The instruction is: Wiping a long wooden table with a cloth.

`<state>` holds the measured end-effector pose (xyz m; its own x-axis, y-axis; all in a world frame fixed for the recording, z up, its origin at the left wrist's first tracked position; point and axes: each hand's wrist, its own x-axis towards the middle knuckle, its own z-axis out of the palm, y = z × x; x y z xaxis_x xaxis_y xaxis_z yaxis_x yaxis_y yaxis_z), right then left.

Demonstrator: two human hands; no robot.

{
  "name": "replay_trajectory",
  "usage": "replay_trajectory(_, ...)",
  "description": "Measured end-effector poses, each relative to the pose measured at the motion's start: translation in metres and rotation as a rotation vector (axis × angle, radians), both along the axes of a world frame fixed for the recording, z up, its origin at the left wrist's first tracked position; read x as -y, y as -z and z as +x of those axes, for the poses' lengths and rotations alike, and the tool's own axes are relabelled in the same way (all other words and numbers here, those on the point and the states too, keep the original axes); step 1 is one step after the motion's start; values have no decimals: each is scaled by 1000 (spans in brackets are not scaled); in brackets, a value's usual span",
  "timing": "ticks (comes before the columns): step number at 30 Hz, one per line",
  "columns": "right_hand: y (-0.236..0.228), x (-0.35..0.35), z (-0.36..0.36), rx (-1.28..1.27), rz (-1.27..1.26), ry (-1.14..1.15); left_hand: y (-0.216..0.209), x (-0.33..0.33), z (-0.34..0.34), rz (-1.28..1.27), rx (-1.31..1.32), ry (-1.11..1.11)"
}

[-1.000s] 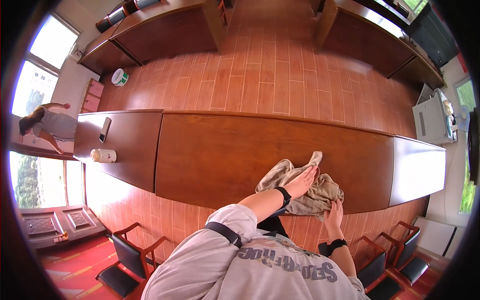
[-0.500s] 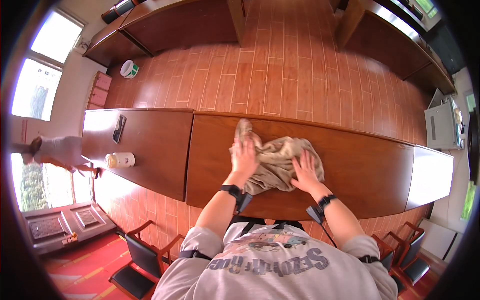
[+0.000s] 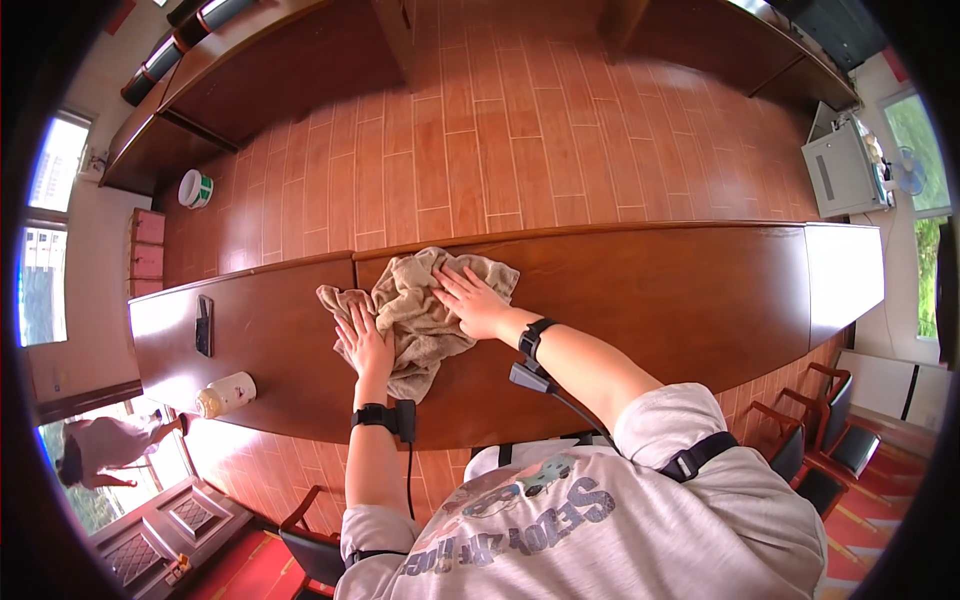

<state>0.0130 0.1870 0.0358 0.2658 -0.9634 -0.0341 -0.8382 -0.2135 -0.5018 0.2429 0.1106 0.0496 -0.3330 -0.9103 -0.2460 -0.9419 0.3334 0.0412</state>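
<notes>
A crumpled beige towel (image 3: 415,345) lies on the brown wooden table (image 3: 640,300), bunched across the seam between two tabletops. My left hand (image 3: 366,345) presses flat on the towel's left part, fingers spread. On its upper right part rests my right hand (image 3: 472,303), also flat with fingers stretched out. Neither hand grips the cloth. Both wrists carry black straps with small devices and cables.
To the left on the table lie a pale jar (image 3: 228,394) and a dark phone-like object (image 3: 204,326). A white-green bucket (image 3: 195,188) stands on the tiled floor beyond. Chairs (image 3: 850,430) are behind at right. Another person (image 3: 105,450) is by the far-left doorway.
Both hands and the towel have moved left along the table, from the middle tabletop onto the seam. My view has shifted too. The other person has changed posture at the left.
</notes>
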Motion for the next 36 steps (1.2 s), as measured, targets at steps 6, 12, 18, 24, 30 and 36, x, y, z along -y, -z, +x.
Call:
replay_trajectory(6, 3, -68, -69, -46, -66, 87, -9, -25, -97, 0, -44, 385)
replay_trajectory(12, -12, -224, -209, -52, 61, 381, 9, -127, -271, 45, -143, 744)
replay_trajectory(18, -11, -446, -297, -130, 158, 896, 15, -274, -474, 13, -202, 1371)
replay_trajectory(24, -5, -571, -299, -124, 315, 1194, 17, -416, -542, 0, -244, 1686)
replay_trajectory(30, -7, -552, -290, -198, 271, 1082, 13, -387, -492, 157, -324, 1579)
replay_trajectory(36, -20, -425, -245, -2, 207, 509, 2, -291, -353, 210, -58, 1145)
